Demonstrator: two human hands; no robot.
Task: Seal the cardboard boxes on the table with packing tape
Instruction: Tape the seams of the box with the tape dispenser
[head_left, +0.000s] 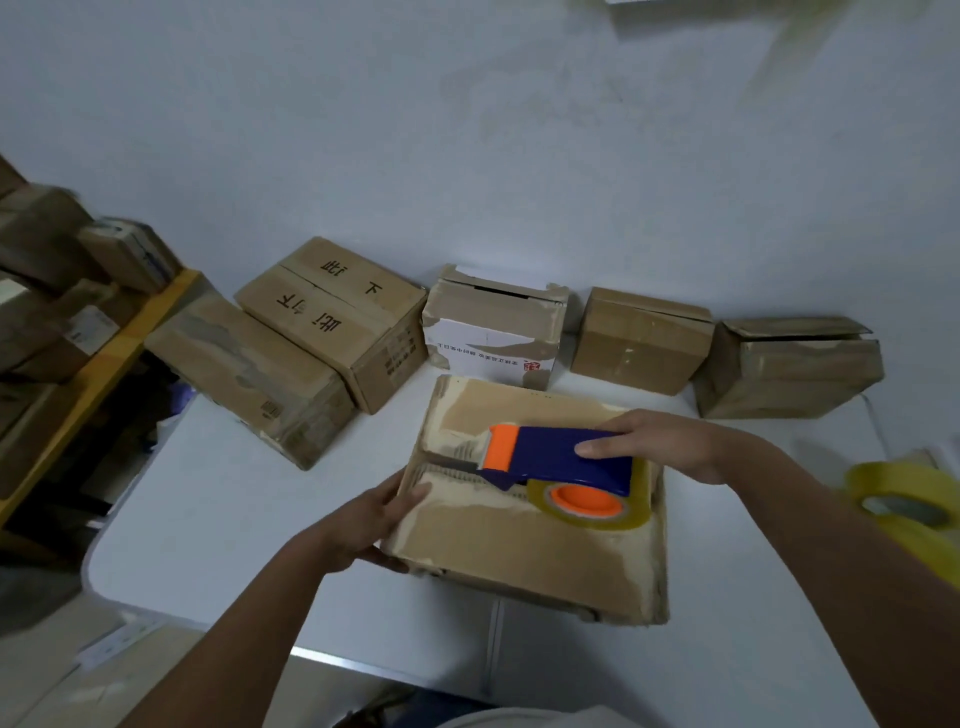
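Observation:
A flat worn cardboard box (530, 551) lies on the white table in front of me. My right hand (660, 441) grips a blue and orange tape dispenser (550, 457) that rests on the box's top, its orange blade end pointing left along the centre seam. A roll of clear tape (592, 506) sits in the dispenser. My left hand (379, 514) holds the box's left edge, thumb on top and fingers down the side.
Several more cardboard boxes line the wall behind: two large ones (332, 322) at the left, a white printed one (493, 327), and two brown ones (641, 340) (789, 366) to the right. Yellowish tape rolls (904, 504) lie at the right edge. A shelf (98, 364) of parcels stands left.

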